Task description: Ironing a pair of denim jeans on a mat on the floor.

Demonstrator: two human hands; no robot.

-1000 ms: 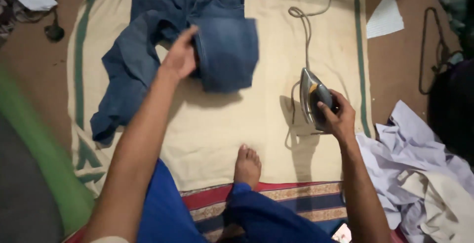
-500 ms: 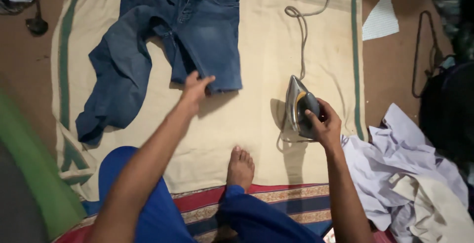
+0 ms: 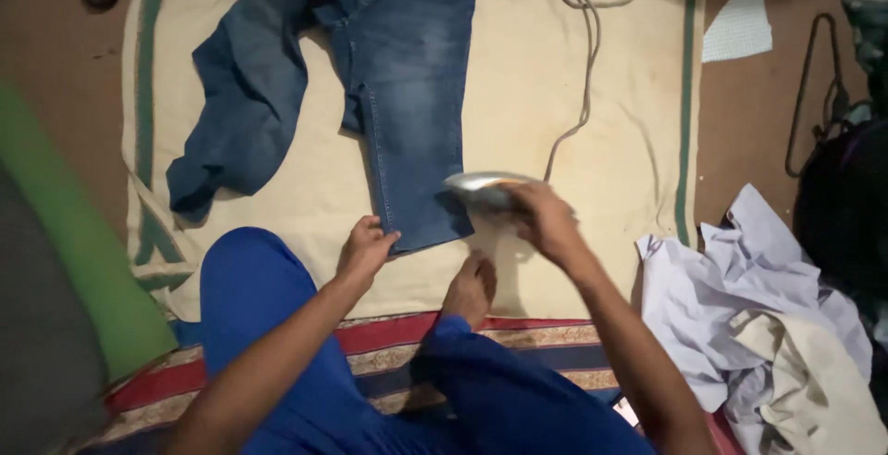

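A pair of blue jeans lies on a cream cloth with green stripes. One leg runs straight toward me; the other is bunched to the left. My left hand pinches the hem of the straight leg. My right hand grips a silver iron, blurred, with its sole at the right edge of that hem. The iron's cord trails up across the cloth.
A heap of pale crumpled clothes lies at the right. My bare foot rests on the cloth's near edge above a striped mat. A green roll lies at the left, a dark hanger at the far right.
My left hand unfolded the jeans leg and pulled its hem toward me. My right hand swung the iron from standing upright at the right over to the hem.
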